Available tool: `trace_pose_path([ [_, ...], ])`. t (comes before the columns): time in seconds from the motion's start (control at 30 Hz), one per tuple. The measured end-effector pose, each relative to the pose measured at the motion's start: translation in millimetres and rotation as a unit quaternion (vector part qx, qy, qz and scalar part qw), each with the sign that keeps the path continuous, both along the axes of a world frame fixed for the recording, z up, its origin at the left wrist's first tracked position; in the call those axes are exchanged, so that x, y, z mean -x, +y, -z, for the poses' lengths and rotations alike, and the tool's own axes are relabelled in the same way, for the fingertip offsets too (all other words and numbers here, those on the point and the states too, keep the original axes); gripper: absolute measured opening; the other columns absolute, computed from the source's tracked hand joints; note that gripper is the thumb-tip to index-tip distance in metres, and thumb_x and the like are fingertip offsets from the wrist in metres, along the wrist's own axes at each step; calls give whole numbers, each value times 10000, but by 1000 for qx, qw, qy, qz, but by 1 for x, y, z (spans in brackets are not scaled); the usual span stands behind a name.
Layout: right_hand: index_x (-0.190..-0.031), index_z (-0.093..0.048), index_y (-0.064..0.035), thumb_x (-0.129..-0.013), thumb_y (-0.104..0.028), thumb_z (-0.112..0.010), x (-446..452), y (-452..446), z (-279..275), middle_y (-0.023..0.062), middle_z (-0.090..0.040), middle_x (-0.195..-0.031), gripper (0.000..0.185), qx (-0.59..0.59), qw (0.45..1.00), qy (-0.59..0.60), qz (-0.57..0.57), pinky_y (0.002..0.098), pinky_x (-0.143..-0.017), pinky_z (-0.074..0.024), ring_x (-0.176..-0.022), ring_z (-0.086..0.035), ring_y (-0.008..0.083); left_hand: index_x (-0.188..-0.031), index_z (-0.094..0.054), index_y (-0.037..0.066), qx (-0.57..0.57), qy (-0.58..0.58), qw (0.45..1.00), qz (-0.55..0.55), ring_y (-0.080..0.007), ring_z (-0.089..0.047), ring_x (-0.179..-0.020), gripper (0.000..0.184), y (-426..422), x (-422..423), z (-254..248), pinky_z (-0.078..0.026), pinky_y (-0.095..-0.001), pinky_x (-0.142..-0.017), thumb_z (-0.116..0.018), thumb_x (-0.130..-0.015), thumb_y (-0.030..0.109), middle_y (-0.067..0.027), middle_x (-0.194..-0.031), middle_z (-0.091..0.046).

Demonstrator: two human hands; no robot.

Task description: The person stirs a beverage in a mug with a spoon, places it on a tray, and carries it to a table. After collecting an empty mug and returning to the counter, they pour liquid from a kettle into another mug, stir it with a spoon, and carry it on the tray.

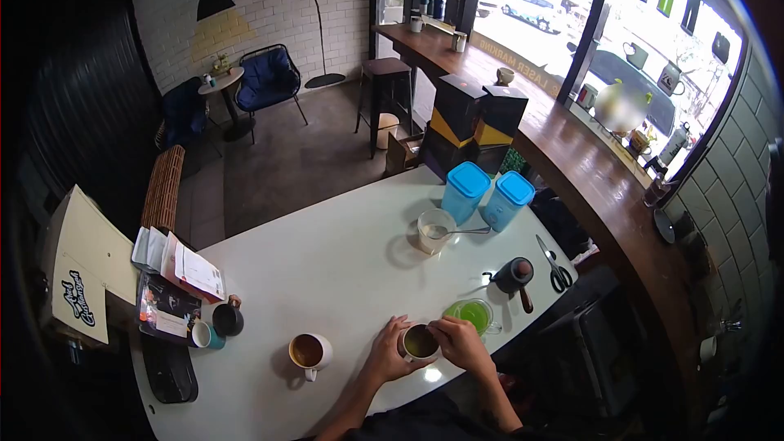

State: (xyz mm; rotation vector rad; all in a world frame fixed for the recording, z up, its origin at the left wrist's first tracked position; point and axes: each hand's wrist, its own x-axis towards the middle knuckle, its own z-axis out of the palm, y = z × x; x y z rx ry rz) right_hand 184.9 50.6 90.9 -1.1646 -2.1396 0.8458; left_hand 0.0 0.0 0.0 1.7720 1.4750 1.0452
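Note:
My left hand (392, 353) is wrapped round the side of a white mug (419, 358) that holds a dark greenish liquid. Over the mug's right rim, my right hand (462, 345) has its fingers pinched together; whatever lies between them is too small to make out. Just behind that hand is a clear glass cup (475, 315) of bright green liquid, partly covered by it. A second white mug (311, 353), with amber-brown liquid inside, stands to the left on the white table (269, 278). Near the right edge is a small dark pot (513, 275) with a wooden handle.
Two blue-lidded containers (467, 188) stand at the back, beside a clear tub (435, 233) with a spoon (467, 231) in it. Scissors (557, 269) lie at the right edge. At the left are a teal cup (209, 336), a dark cup (228, 320) and papers (194, 271).

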Motion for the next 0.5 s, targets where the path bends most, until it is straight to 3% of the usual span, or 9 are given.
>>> trace_pose_path([
  [0.5, -974, -731, 19, -893, -32, -655, 3, -2, -3, 174, -650, -794, 122, -1, 1000, 12, 24, 386, -646, -512, -687, -655, 334, -1316, -516, 87, 10, 8, 1000, -5, -435, -472, -1368, 939, -2, 0, 0, -373, -541, -1162, -926, -612, 555, -201, -1417, -536],
])
